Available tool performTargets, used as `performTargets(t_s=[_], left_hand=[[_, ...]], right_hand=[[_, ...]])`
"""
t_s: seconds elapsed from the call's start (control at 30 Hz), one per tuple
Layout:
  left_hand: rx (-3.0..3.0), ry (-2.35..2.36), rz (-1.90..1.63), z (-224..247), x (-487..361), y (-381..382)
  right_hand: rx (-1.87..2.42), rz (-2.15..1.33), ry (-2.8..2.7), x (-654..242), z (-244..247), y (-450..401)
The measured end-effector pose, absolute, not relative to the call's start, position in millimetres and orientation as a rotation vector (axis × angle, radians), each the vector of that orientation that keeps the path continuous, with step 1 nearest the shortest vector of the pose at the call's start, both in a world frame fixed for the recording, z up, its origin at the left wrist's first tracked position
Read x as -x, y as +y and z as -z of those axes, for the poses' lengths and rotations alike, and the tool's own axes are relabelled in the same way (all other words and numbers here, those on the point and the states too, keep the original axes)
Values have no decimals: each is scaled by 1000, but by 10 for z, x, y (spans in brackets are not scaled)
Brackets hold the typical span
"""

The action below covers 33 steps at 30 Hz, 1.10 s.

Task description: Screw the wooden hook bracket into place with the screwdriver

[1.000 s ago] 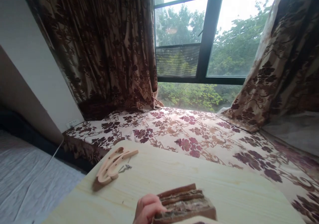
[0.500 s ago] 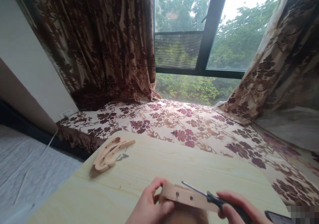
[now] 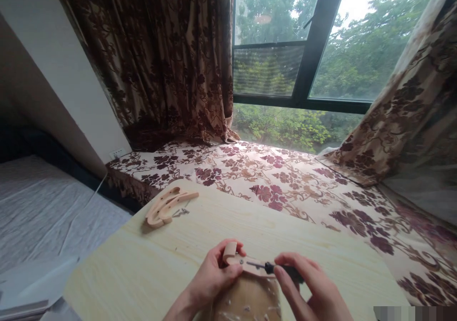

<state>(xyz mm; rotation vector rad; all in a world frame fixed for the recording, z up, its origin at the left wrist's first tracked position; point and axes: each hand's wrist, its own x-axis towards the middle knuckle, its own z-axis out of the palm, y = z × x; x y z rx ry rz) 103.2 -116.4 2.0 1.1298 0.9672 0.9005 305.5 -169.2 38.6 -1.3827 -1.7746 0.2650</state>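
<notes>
My left hand [image 3: 214, 273] is closed around the end of a pale curved wooden piece [image 3: 231, 253], thumb on its near side. Screw holes show along the piece's face. In my right hand [image 3: 312, 285] is a screwdriver [image 3: 290, 272] with a black handle, fingers wrapped round it. Its thin metal shaft points left along the wooden piece, the tip close to a hole; whether it touches cannot be made out. Under the piece is a brown wooden block or board [image 3: 248, 302] with a shiny, wrap-like surface, partly cut off by the frame's bottom edge.
More curved wooden pieces [image 3: 166, 208] lie at the table's far left, with several small screws [image 3: 182, 211] beside them. The pale wooden table [image 3: 150, 268] borders a flower-patterned window seat [image 3: 243, 169]. A bed [image 3: 53, 192] and white sheets or panels [image 3: 32, 283] are at left.
The screwdriver has come down and left, its tip now low over the wooden piece near a hole. The wooden piece has been tilted. The head view has turned slightly left.
</notes>
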Motion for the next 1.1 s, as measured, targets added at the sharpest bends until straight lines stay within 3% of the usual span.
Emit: performTargets(t_s=[0.17,0.33,0.53,0.87,1.1], left_hand=[[-1160,933,-894,-86,-962,-1260],[-1188,899,-856,-50,-852,-1323],[-1193,796,-829,129,-845,-1288],[-1264,720,-677,89,-622,-1278],[-1195,940,-846,96,-717,-1646]], right_hand=[[1284,-131,-2002,-2954,-694,-1570],[1361,-251,-2153,-2849,-926,-1516],[1495,-361,-2242,-2721,-1016,-1503],[1546,-241,-2352,-2499,-1179,-1602],[1485,-173,-2516,-2354,-1290,-1636]])
